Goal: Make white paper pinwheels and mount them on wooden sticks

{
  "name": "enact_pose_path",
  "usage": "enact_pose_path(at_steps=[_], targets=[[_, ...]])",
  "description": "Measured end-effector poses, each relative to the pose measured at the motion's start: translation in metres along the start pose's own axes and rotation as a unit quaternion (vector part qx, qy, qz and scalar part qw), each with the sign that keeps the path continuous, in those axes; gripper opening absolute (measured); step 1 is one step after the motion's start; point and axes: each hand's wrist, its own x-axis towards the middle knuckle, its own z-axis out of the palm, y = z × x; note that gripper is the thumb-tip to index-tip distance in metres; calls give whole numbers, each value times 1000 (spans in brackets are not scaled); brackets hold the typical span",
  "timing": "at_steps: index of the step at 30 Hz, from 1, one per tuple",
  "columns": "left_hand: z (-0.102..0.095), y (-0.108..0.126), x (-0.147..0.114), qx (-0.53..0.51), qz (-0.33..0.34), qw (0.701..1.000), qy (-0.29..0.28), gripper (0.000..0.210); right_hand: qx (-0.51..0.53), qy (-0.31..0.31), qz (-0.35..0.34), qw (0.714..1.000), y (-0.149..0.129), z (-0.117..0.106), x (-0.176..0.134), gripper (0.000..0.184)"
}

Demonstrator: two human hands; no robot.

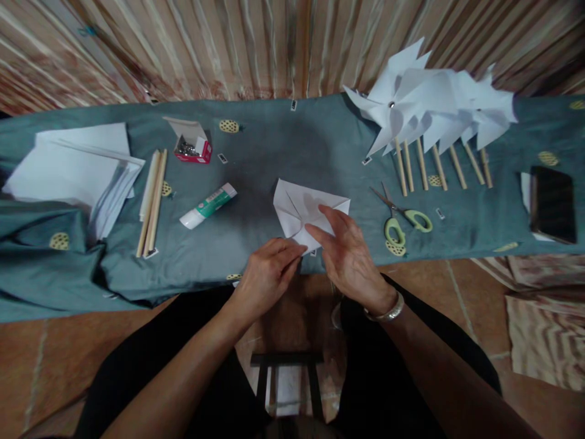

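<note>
The folded paper (313, 198) lay in the frame's middle, close for both hands. The right hand (347, 256) spread its fingers over it, maybe to stop it sliding. The left hand (265, 271) pinched its bottom edge, likely to keep it still. Scissors (393, 211) sat right of middle, the glue stick (209, 206) left, maybe for easy reach.

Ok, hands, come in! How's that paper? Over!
Left hand pinching near edge of folded paper. Right hand, fingers spread, over its right side. Scissors right, glue stick left, both off the paper.
</note>
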Motion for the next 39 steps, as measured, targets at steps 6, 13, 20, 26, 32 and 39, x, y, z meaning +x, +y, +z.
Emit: enact_pose_path(at_steps=[6,13,20,26,32,39], targets=[[-1,0,0,0,-8,1000,-9,20,-35,-21,1,999,-2,-1,2,47],[0,1,0,7,-6,1000,-3,19,-87,-30,7,996,-9,0,2,45],[1,2,-1,7,-11,1000,-6,20,-97,-30,1,995,-13,3,4,42],[0,4,-1,9,-18,1000,-6,22,-100,-33,5,994,-16,4,8,40],[-1,8,-1,18,-15,1000,-12,22,-124,-29,2,992,-17,5,10,34],[-1,8,-2,42,-11,999,-27,22,-135,-25,-3,991,-18,6,12,34]])
